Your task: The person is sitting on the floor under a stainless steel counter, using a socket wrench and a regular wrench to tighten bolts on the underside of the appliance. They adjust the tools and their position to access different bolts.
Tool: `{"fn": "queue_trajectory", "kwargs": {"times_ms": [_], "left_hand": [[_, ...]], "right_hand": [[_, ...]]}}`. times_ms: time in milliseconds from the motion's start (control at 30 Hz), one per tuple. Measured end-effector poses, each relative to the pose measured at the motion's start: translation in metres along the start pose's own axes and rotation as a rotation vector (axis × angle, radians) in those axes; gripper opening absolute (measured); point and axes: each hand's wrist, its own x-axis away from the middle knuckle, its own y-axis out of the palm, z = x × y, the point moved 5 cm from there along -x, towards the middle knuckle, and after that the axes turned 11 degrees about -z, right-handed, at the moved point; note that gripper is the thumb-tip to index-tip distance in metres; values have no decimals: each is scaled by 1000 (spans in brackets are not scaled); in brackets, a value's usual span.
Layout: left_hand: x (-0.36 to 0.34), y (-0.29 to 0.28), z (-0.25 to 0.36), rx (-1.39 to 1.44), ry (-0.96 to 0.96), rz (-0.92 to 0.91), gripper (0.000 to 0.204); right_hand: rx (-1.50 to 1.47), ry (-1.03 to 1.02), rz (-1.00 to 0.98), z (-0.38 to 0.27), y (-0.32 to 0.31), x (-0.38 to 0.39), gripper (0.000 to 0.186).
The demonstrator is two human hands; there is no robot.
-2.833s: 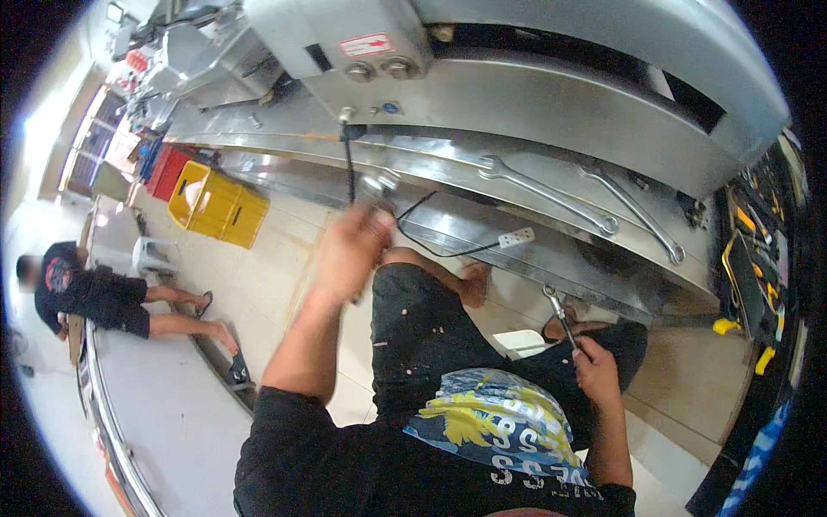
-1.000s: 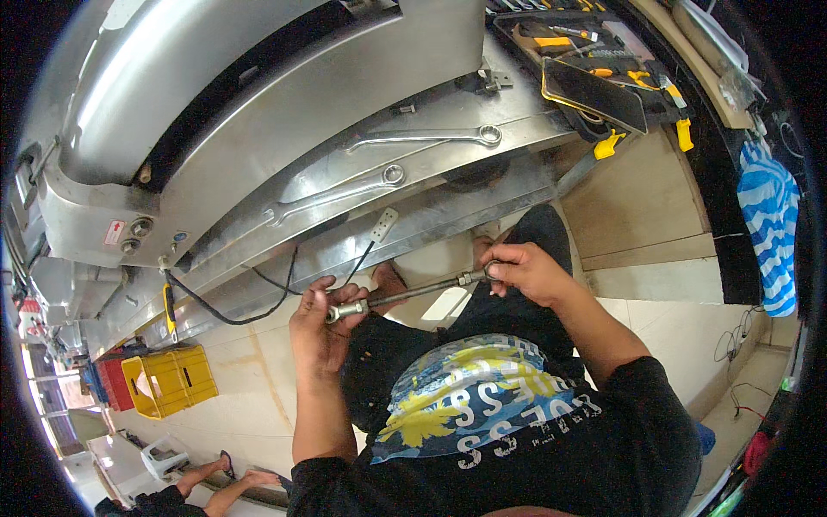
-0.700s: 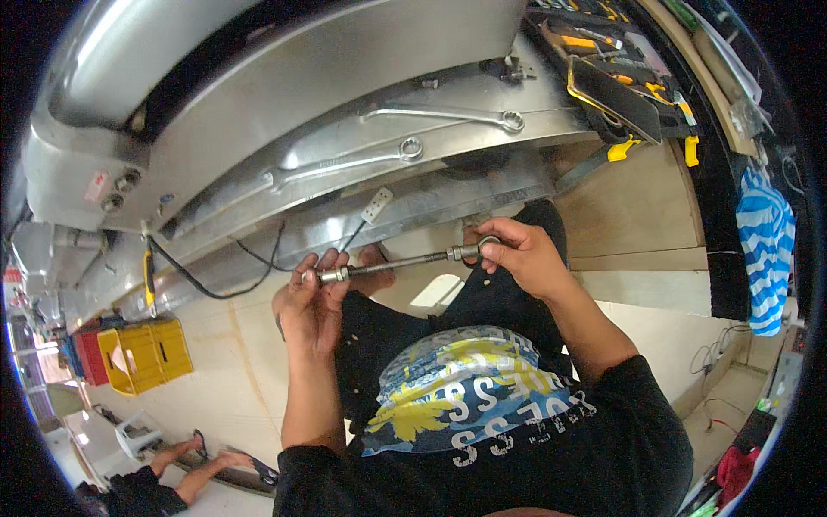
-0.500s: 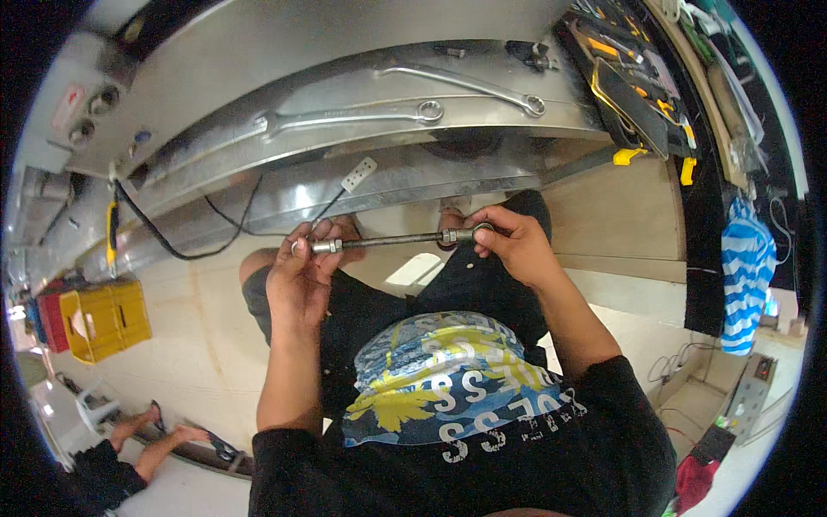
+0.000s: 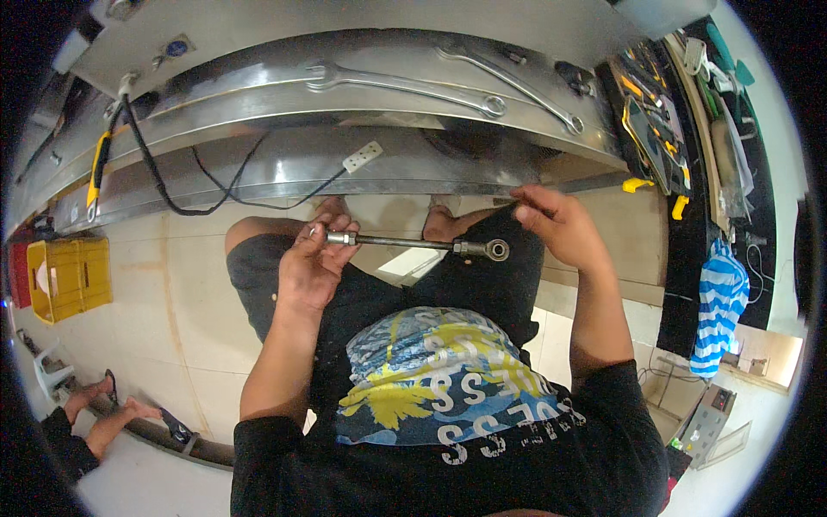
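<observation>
My left hand point(image 5: 312, 263) grips one end of a threaded metal rod point(image 5: 401, 243), which lies level across my lap. Nuts sit toward both ends of the rod, and its right end carries a round rod-end eye point(image 5: 495, 250). The left end is partly hidden in my fingers. Off to the right, apart from the rod, my right hand point(image 5: 564, 224) hovers by my knee with its fingers bent and apart, nothing visible in them. Beyond my hands, two combination wrenches point(image 5: 405, 88) point(image 5: 517, 84) lie on the metal ledge.
A white power strip point(image 5: 362, 157) with a dark cable point(image 5: 164, 202) hangs under the metal bench point(image 5: 345, 129). Tools with yellow handles point(image 5: 655, 129) fill the right side. A yellow crate point(image 5: 71, 274) and another person's legs point(image 5: 108, 418) are at left. A blue-striped cloth point(image 5: 722, 310) hangs at right.
My right hand has let go of the rod's right eye and moved up and to the right. My left hand still holds the other end. The view has shifted slightly.
</observation>
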Motion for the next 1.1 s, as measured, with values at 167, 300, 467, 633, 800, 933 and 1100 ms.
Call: {"fn": "queue_trajectory", "kwargs": {"times_ms": [167, 300, 467, 633, 800, 933, 1100], "left_hand": [[3, 7, 17, -1, 40, -70, 36], [5, 11, 26, -33, 88, -90, 45], [6, 42, 35, 74, 99, -172, 48], [2, 51, 35, 47, 90, -196, 46], [-6, 41, 26, 38, 83, -94, 30], [-6, 39, 23, 2, 99, -57, 26], [-13, 37, 19, -88, 107, -22, 35]], "right_hand": [[-527, 22, -176, -5, 36, -1, 32], [-648, 15, -67, 4, 56, -12, 28], [-672, 37, 77, 12, 57, -7, 20], [-707, 19, 116, 30, 54, -7, 21], [-642, 20, 184, 44, 55, -6, 24], [-700, -75, 155, 35, 48, -11, 27], [-1006, -96, 123, 35, 55, -6, 26]]}}
